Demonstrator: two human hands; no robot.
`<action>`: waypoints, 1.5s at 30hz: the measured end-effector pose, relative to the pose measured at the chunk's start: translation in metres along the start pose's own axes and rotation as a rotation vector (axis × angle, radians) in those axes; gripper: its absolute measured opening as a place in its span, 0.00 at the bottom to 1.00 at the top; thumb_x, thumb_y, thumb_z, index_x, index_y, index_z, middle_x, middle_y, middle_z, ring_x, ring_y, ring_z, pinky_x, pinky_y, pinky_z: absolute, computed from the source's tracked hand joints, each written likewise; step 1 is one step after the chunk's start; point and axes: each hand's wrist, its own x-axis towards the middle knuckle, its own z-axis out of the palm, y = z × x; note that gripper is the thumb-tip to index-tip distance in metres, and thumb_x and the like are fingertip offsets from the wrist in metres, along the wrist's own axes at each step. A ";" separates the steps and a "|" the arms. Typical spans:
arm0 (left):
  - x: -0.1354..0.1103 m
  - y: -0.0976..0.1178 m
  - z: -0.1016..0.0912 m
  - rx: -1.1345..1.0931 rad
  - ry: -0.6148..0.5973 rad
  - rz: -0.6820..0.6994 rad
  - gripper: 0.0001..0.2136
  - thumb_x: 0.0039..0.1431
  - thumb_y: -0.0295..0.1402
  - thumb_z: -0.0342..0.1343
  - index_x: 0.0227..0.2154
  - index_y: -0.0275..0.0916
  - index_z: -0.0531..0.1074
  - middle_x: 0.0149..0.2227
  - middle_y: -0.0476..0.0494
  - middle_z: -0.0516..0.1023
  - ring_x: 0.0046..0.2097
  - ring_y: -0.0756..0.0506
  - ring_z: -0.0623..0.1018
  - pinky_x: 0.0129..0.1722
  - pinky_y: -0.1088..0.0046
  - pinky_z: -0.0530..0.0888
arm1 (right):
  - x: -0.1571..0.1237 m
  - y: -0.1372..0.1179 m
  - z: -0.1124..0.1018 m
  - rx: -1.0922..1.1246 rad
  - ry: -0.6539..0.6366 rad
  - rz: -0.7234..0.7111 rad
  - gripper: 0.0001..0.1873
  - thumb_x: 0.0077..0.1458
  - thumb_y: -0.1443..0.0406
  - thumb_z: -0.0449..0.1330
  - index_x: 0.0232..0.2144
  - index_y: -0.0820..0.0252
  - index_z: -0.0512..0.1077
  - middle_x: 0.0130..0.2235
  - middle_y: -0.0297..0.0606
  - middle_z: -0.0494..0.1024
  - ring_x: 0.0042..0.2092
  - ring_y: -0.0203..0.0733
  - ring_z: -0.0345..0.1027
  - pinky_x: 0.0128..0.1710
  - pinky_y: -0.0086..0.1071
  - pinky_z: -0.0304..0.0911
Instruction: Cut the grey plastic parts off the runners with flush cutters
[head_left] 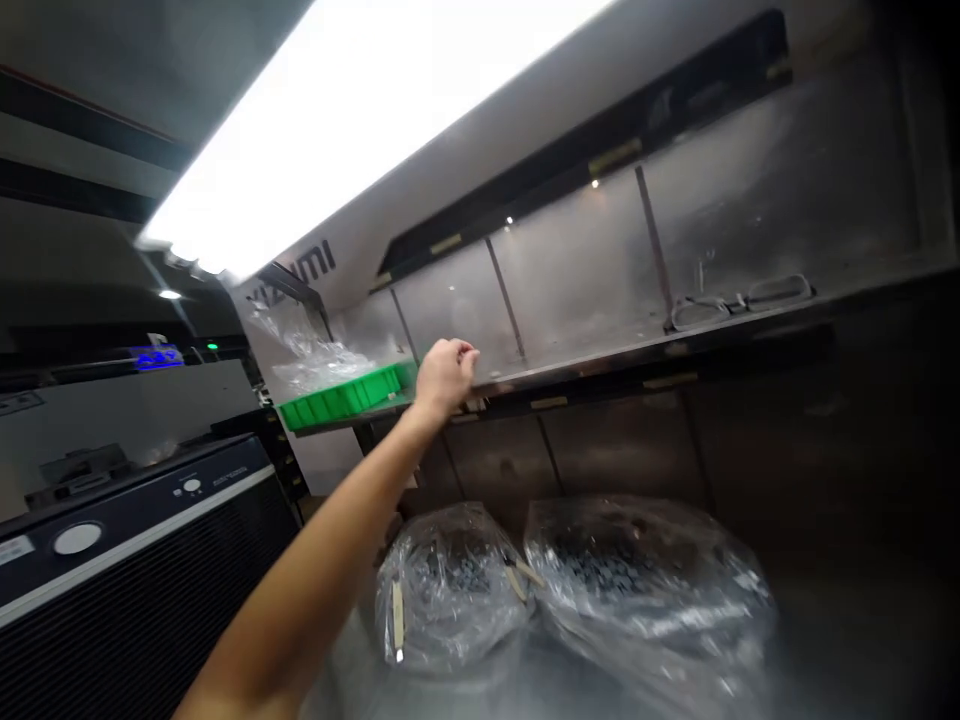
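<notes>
Left hand (446,378) raised and curled, any pinch hidden from view, at the edge of the steel shelf (577,300) just beside a green tray (341,397), apparently set there within easy reach, above two plastic bags (660,625) of dark parts (600,560).

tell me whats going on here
A person is reaching up with their left hand, fingers loosely curled and nothing visibly held, to the edge of a stainless steel shelf. Just beside the hand sits a green plastic tray, with crumpled clear plastic behind it. Farther along the shelf lie glasses. Below stand two clear plastic bags of small dark parts.
</notes>
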 end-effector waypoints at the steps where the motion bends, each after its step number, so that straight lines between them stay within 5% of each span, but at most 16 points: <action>1: 0.003 0.001 0.002 0.036 -0.043 -0.019 0.15 0.68 0.40 0.59 0.52 0.38 0.74 0.53 0.39 0.78 0.48 0.41 0.80 0.48 0.56 0.79 | -0.013 -0.009 -0.016 0.005 -0.050 0.048 0.11 0.66 0.59 0.58 0.46 0.43 0.79 0.37 0.33 0.80 0.40 0.51 0.78 0.32 0.39 0.74; 4: -0.002 -0.002 0.009 0.134 -0.123 -0.066 0.18 0.71 0.42 0.53 0.47 0.30 0.76 0.48 0.44 0.80 0.50 0.37 0.80 0.50 0.56 0.77 | -0.037 -0.033 -0.063 0.070 -0.381 0.243 0.11 0.63 0.63 0.57 0.44 0.53 0.79 0.38 0.39 0.81 0.35 0.46 0.78 0.31 0.37 0.74; 5: -0.007 -0.004 0.012 0.171 -0.096 -0.075 0.21 0.70 0.45 0.52 0.45 0.28 0.78 0.47 0.44 0.82 0.52 0.35 0.80 0.52 0.55 0.75 | -0.039 -0.037 -0.072 0.140 -0.552 0.272 0.10 0.64 0.64 0.57 0.43 0.56 0.78 0.36 0.39 0.80 0.32 0.43 0.76 0.31 0.35 0.73; 6: -0.015 -0.006 0.015 0.205 -0.043 -0.065 0.31 0.74 0.44 0.40 0.47 0.16 0.75 0.47 0.40 0.80 0.59 0.30 0.75 0.55 0.52 0.67 | -0.039 -0.037 -0.078 0.170 -0.633 0.319 0.09 0.65 0.63 0.57 0.39 0.57 0.77 0.34 0.37 0.78 0.30 0.40 0.73 0.31 0.34 0.70; 7: -0.029 -0.007 0.019 0.219 0.017 -0.056 0.32 0.73 0.44 0.38 0.55 0.13 0.70 0.52 0.37 0.78 0.62 0.28 0.71 0.57 0.49 0.63 | -0.040 -0.036 -0.079 0.181 -0.673 0.363 0.09 0.65 0.62 0.56 0.38 0.58 0.77 0.34 0.37 0.76 0.30 0.40 0.71 0.31 0.34 0.69; 9: -0.078 -0.003 0.027 0.137 0.186 0.096 0.26 0.73 0.45 0.42 0.60 0.31 0.70 0.58 0.42 0.76 0.61 0.34 0.73 0.58 0.56 0.66 | -0.041 -0.029 -0.078 0.185 -0.705 0.418 0.12 0.67 0.60 0.56 0.43 0.60 0.77 0.35 0.38 0.75 0.32 0.41 0.70 0.32 0.36 0.65; 10: -0.113 0.002 0.032 0.042 0.150 0.158 0.21 0.72 0.44 0.44 0.57 0.40 0.74 0.55 0.47 0.78 0.59 0.37 0.75 0.57 0.58 0.67 | -0.042 -0.026 -0.077 0.181 -0.703 0.435 0.13 0.67 0.60 0.55 0.45 0.60 0.76 0.36 0.39 0.74 0.32 0.42 0.69 0.33 0.37 0.63; 13: -0.237 0.021 0.052 -0.268 -0.584 0.249 0.08 0.65 0.37 0.59 0.43 0.45 0.80 0.38 0.49 0.83 0.41 0.44 0.81 0.43 0.68 0.76 | -0.044 -0.021 -0.076 0.154 -0.678 0.461 0.14 0.68 0.59 0.55 0.45 0.61 0.77 0.36 0.39 0.72 0.33 0.42 0.67 0.32 0.37 0.59; 15: -0.306 0.031 0.071 -0.373 -0.892 0.206 0.11 0.66 0.33 0.57 0.48 0.39 0.78 0.35 0.43 0.83 0.36 0.45 0.80 0.37 0.69 0.76 | -0.045 -0.021 -0.077 0.130 -0.666 0.459 0.14 0.67 0.58 0.56 0.44 0.60 0.77 0.35 0.38 0.72 0.32 0.42 0.66 0.32 0.36 0.58; 18: -0.360 0.034 0.094 -0.448 -1.044 0.086 0.14 0.67 0.35 0.56 0.52 0.37 0.75 0.35 0.42 0.80 0.37 0.43 0.79 0.39 0.65 0.75 | -0.046 -0.021 -0.077 0.101 -0.674 0.441 0.14 0.66 0.59 0.57 0.46 0.61 0.77 0.35 0.38 0.72 0.32 0.42 0.67 0.31 0.36 0.58; 28: -0.365 0.024 0.104 -0.615 -1.088 -0.189 0.05 0.68 0.35 0.56 0.37 0.41 0.74 0.37 0.46 0.78 0.39 0.45 0.75 0.41 0.69 0.68 | -0.049 -0.024 -0.069 0.108 -0.731 0.424 0.15 0.65 0.59 0.58 0.46 0.62 0.78 0.36 0.39 0.75 0.31 0.40 0.69 0.30 0.34 0.60; 35: -0.352 0.020 0.095 -1.003 -1.098 -0.777 0.10 0.63 0.41 0.63 0.34 0.39 0.72 0.33 0.48 0.75 0.36 0.49 0.71 0.38 0.73 0.65 | -0.051 -0.026 -0.070 0.142 -0.740 0.403 0.15 0.67 0.59 0.56 0.48 0.61 0.77 0.38 0.40 0.75 0.32 0.41 0.70 0.31 0.35 0.61; 41: -0.358 0.016 0.097 -1.372 -1.094 -1.155 0.12 0.61 0.36 0.66 0.43 0.37 0.75 0.31 0.47 0.79 0.24 0.56 0.61 0.26 0.77 0.55 | -0.053 -0.030 -0.069 0.155 -0.699 0.392 0.12 0.68 0.59 0.55 0.44 0.58 0.76 0.39 0.39 0.75 0.33 0.41 0.70 0.31 0.37 0.62; 45: -0.356 0.017 0.100 -1.444 -1.015 -1.356 0.10 0.59 0.34 0.68 0.38 0.34 0.75 0.31 0.45 0.81 0.21 0.58 0.59 0.23 0.77 0.53 | -0.057 -0.033 -0.067 0.177 -0.697 0.412 0.14 0.67 0.59 0.56 0.48 0.58 0.75 0.39 0.38 0.75 0.33 0.40 0.70 0.32 0.36 0.63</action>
